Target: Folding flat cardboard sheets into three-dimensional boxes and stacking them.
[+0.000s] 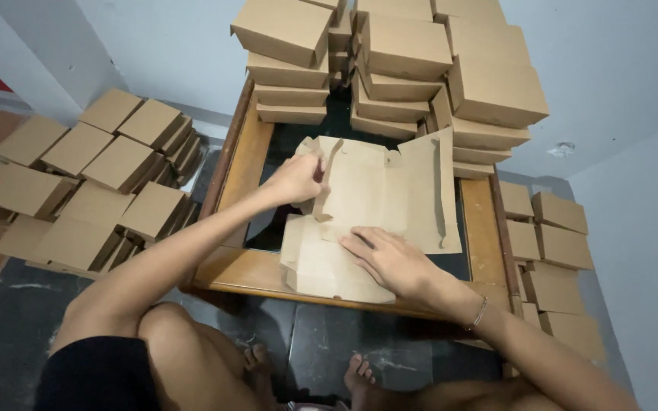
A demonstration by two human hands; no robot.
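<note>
Head view: looks down past bare knees onto a low wooden counter (247, 268) with a dark top.
Flat carton: an unfolded brown cardboard blank (367, 221) lies across the counter's middle, its near flap reaching the near edge and its far-right panel standing up at a tilt.
Left hand: the left hand (296, 180) is closed in a pinch on a flap at the blank's far-left corner, fingers curled round the cardboard edge.
Right hand: the right hand (390, 260) lies flat and spread, palm down, pressing the near part of the blank against the counter; a thin bracelet (480, 312) circles the wrist.
Far stacks: folded brown boxes (397, 61) are piled in several columns at the far end of the counter, just beyond the blank.
Left floor: more closed boxes (89, 183) lie in rows on the floor to the left, well apart from the hands.
Right floor: another group of boxes (554, 259) sits beside the counter on the right.
Near edge: the person's bare feet (359, 374) rest on the dark floor under the counter.
</note>
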